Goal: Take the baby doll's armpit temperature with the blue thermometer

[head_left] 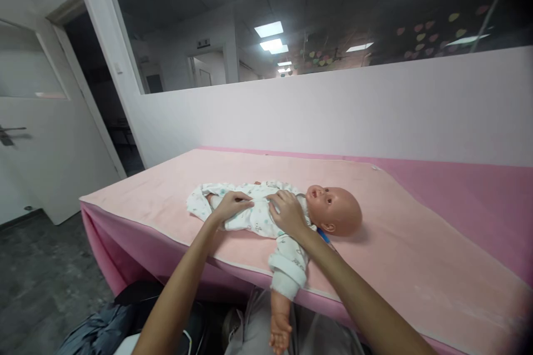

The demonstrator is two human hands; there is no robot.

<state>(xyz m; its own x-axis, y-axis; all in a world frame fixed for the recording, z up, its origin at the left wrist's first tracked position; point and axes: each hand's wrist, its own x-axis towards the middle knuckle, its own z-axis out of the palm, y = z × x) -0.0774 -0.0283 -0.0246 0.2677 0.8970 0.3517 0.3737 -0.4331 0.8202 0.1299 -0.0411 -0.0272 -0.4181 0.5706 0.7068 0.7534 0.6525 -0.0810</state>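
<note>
A baby doll [337,209] lies on its back on a pink padded table [175,177], head to the right. It wears a white patterned romper [250,221]. One doll arm [283,310] hangs over the table's near edge. My left hand [231,205] rests on the romper over the doll's belly, fingers curled and pinching the cloth. My right hand [288,212] lies on the doll's chest, fingers bent and gripping the romper front. Both forearms reach in from below.
A white half-wall with a glass pane above [333,105] runs behind the table. A white door [37,122] and a dark doorway stand at the left. Grey floor lies left of the table; dark bags or clothing sit below its near edge [125,316].
</note>
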